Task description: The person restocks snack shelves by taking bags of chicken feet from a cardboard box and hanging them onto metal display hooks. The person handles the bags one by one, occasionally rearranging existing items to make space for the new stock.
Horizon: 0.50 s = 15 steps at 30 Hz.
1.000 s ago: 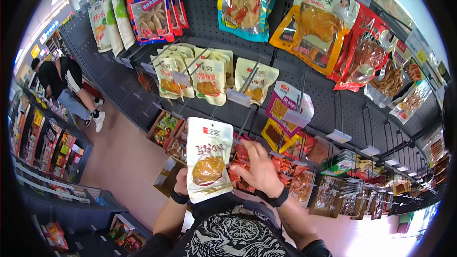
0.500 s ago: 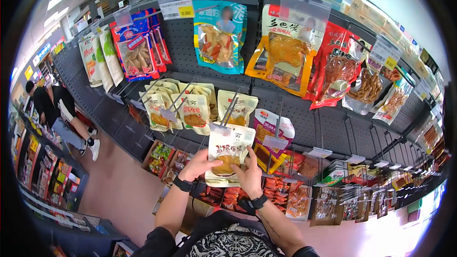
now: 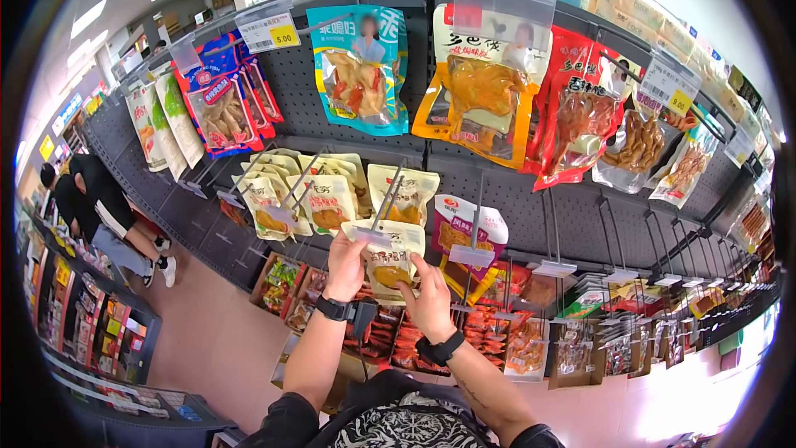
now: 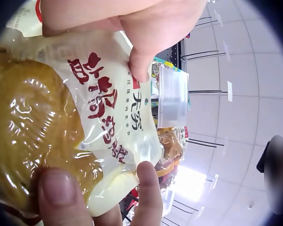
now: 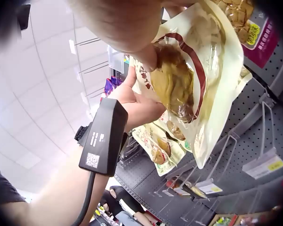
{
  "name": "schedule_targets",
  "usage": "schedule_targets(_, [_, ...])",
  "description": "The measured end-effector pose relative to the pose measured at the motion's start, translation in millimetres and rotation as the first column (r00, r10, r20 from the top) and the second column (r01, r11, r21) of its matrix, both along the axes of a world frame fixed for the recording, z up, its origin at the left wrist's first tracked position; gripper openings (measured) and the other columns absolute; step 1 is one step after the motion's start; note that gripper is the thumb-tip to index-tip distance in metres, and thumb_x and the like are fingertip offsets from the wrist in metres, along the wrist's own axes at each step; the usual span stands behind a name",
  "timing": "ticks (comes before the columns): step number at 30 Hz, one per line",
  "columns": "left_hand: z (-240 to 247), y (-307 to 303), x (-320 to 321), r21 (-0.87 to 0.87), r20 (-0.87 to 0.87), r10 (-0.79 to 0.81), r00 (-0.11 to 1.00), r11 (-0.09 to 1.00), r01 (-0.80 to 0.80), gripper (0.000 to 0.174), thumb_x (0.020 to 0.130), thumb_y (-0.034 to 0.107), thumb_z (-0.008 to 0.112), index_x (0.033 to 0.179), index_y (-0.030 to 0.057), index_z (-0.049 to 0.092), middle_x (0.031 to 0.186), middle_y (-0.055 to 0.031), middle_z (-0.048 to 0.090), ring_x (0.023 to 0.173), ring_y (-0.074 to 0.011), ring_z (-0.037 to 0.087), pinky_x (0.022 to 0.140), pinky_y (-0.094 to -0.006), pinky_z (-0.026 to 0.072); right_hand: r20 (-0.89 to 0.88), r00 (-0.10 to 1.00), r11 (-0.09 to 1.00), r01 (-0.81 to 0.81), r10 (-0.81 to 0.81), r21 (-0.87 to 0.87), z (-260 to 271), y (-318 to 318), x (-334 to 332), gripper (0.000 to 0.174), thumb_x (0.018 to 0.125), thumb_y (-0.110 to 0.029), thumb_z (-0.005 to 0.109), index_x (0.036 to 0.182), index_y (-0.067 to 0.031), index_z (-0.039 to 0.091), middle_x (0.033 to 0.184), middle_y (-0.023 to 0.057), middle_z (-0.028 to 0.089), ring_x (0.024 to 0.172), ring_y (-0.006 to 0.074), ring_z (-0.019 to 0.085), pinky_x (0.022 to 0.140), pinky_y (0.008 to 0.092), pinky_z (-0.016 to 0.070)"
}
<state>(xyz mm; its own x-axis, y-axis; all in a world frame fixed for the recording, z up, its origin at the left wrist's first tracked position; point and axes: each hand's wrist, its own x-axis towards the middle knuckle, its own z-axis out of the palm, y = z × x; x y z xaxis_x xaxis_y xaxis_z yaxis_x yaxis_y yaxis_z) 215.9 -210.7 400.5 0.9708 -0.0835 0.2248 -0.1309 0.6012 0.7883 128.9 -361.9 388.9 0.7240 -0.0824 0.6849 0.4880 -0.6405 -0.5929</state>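
Note:
Both hands hold a cream packet of chicken leg, printed with dark red characters and with a clear window onto the brown meat. My left hand grips its upper left edge, thumb on the printed front in the left wrist view. On the lower right side, my right hand pinches it, with its thumb over the window. The packet's top overlaps the clear tag holder at the end of a wire hook. Behind it hangs a matching packet, with more cream packets to the left.
Above hang a turquoise packet, an orange-edged packet and red packets. A purple packet hangs just right of my hands. Wire hooks jut out at right. Boxes of snacks stand below; two people are at left.
The packet has gone from close to my chest up to the hook's end. My right hand, which was open beside it, now pinches it, and my left hand has shifted to its upper edge.

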Motion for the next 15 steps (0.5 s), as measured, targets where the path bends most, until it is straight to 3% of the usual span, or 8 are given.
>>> schedule_targets(7, [-7.9,3.7,3.2,0.021,-0.017,-0.037,0.999,0.999,0.037,0.018,0.088,0.010,0.063,0.104,0.0003,0.060,0.097,-0.0063,0.066,0.087,-0.0130,0.063,0.079,-0.0273,0.0488,-0.177,0.984,0.999,-0.033,0.029,-0.019,-4.4,-4.6,-4.4,0.063,0.074,-0.006,0.073,0.131,-0.0080,0.044,0.102,0.0163,0.060,0.091,0.0332,0.059,0.075,0.0386,0.0484])
schedule_targets(9, [-10.2,-0.3,17.8,0.126,-0.020,0.023,1.000,0.992,-0.021,0.020,0.087,0.005,0.059,0.106,0.0007,0.058,0.098,-0.0065,0.066,0.089,-0.0141,0.063,0.079,-0.0278,0.0492,-0.185,0.982,0.999,-0.023,0.029,0.034,2.1,-3.6,-1.4,0.066,0.074,-0.003,0.070,0.133,-0.0102,0.042,0.106,0.0133,0.059,0.092,0.0309,0.056,0.078,0.0384,0.0485])
schedule_targets(10, [-2.7,-7.8,22.4,0.141,-0.024,0.078,0.997,0.987,-0.074,0.020,0.088,0.005,0.058,0.108,0.0007,0.058,0.098,-0.0066,0.066,0.088,-0.0140,0.063,0.078,-0.0277,0.0501,-0.182,0.983,1.000,-0.011,0.016,0.023,0.2,-4.2,1.9,0.065,0.074,-0.003,0.068,0.133,-0.0095,0.042,0.118,0.0158,0.054,0.106,0.0338,0.053,0.088,0.0405,0.0464])
schedule_targets(11, [5.5,-16.1,26.8,0.103,-0.061,0.099,0.993,0.990,-0.093,0.017,0.088,0.012,0.064,0.101,0.0012,0.062,0.091,-0.0047,0.066,0.081,-0.0120,0.063,0.072,-0.0258,0.0491,-0.179,0.984,1.000,-0.014,0.018,0.021,-0.8,-4.9,1.5,0.065,0.074,-0.003,0.068,0.133,-0.0095,0.042,0.118,0.0158,0.054,0.106,0.0338,0.053,0.088,0.0405,0.0464])
schedule_targets(13, [11.4,-26.4,46.1,0.054,-0.093,0.077,0.993,0.996,-0.072,0.020,0.087,0.014,0.066,0.102,0.0012,0.062,0.092,-0.0046,0.067,0.080,-0.0112,0.062,0.071,-0.0256,0.0487,-0.148,0.984,0.994,0.084,-0.094,-0.072,-4.4,-5.7,-2.7,0.063,0.073,-0.005,0.068,0.131,-0.0085,0.043,0.129,0.0182,0.047,0.118,0.0376,0.045,0.097,0.0440,0.0412])
schedule_targets(14, [11.5,-29.6,61.2,0.149,-0.088,0.103,0.991,0.985,-0.089,0.021,0.087,0.015,0.066,0.102,0.0010,0.062,0.092,-0.0042,0.066,0.080,-0.0107,0.061,0.071,-0.0253,0.0483,-0.190,0.980,0.996,0.041,-0.055,-0.074,-12.0,-7.4,-7.7,0.061,0.073,-0.007,0.068,0.129,-0.0076,0.044,0.132,0.0196,0.043,0.121,0.0402,0.041,0.100,0.0469,0.0377])
schedule_targets(15, [9.9,-31.3,75.1,0.243,-0.086,0.133,0.987,0.964,-0.108,0.022,0.086,0.016,0.066,0.102,0.0008,0.062,0.092,-0.0038,0.066,0.079,-0.0101,0.060,0.070,-0.0250,0.0480,-0.228,0.973,0.996,0.016,-0.036,-0.087,-22.4,-7.1,-14.9,0.057,0.073,-0.007,0.068,0.125,-0.0065,0.047,0.131,0.0187,0.045,0.120,0.0397,0.043,0.098,0.0453,0.0400])
